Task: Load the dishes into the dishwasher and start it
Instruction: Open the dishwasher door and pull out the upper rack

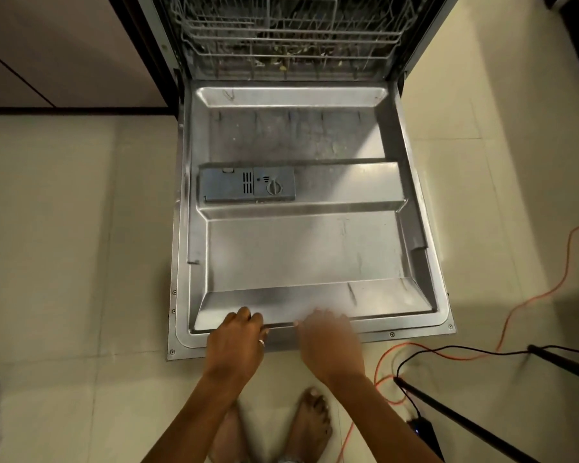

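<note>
Standing barefoot at the open dishwasher door [301,248], dropped flat over the tiled floor [81,228]. Gripping its near rim with the left hand [236,342], fingers curled over the edge, a ring on one of them. Cannot tell the grasp of the right hand [331,342] — smeared by blur at the same rim, so holding, touching or loose, impossible to say.

No dishes anywhere in view. Only the lower rack [281,45] inside the tub, bare of crockery, with food scraps flecked beneath its wires. On the door's inner face, the detergent box [248,188], lid apparently closed.

Judged to be at the very start of loading, with nothing in yet.

Plenty to go wrong from here:
- Risk of straining the hinges by leaning weight on that rim.
- Risk of stubbed toes, with the feet [310,426] so near the door's edge.
- Risk of a trip on stepping right — the orange cord [515,305] and black cable [448,350] trailing there beside the dark stand legs [465,422].
- Possibly a clogged filter or a poor wash, if started over those scraps.
</note>
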{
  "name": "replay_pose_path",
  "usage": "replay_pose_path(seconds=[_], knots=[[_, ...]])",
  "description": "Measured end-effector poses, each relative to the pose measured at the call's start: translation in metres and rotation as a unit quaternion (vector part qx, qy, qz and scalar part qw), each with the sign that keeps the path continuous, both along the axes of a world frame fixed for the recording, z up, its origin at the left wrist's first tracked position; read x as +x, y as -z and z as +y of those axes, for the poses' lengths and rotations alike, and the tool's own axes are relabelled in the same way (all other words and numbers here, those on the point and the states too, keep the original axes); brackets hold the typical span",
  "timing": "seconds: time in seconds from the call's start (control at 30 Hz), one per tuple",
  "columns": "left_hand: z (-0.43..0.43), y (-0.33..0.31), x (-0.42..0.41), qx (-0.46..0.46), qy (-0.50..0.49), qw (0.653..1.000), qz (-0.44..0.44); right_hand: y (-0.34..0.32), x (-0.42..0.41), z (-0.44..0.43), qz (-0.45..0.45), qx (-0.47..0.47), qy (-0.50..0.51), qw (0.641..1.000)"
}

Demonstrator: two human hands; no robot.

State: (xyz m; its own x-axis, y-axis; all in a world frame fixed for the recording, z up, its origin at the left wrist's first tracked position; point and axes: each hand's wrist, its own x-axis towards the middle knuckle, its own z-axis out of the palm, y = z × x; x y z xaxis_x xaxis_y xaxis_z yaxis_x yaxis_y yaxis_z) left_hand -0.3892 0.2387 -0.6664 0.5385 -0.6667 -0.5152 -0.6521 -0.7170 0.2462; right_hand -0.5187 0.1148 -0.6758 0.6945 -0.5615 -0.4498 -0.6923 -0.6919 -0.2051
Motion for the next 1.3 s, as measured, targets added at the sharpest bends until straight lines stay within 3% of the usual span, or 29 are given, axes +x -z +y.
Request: replay_pose_path(seconds=[0.33,0.67,0.97,1.17,1.3], knots=[[-0.006,0.009,0.006,0.054,0.017,0.998,0.016,0.02,-0.001,-0.005,0.04,0.072,-0.004,0.997],[-0.011,-0.038,0.016,0.137,0.07,0.983,0.097,-0.039,0.025,-0.019,0.151,0.133,-0.038,0.979],[-0.047,-0.147,0.097,0.084,0.051,0.993,0.06,-0.158,0.121,-0.076,0.055,0.119,-0.019,0.991],[-0.115,-0.236,0.187,-0.035,0.025,0.998,-0.041,-0.249,0.217,-0.138,-0.081,0.069,-0.019,0.994],[-0.169,-0.275,0.235,-0.065,-0.005,0.99,-0.123,-0.296,0.271,-0.192,-0.127,0.0,-0.049,0.991]])
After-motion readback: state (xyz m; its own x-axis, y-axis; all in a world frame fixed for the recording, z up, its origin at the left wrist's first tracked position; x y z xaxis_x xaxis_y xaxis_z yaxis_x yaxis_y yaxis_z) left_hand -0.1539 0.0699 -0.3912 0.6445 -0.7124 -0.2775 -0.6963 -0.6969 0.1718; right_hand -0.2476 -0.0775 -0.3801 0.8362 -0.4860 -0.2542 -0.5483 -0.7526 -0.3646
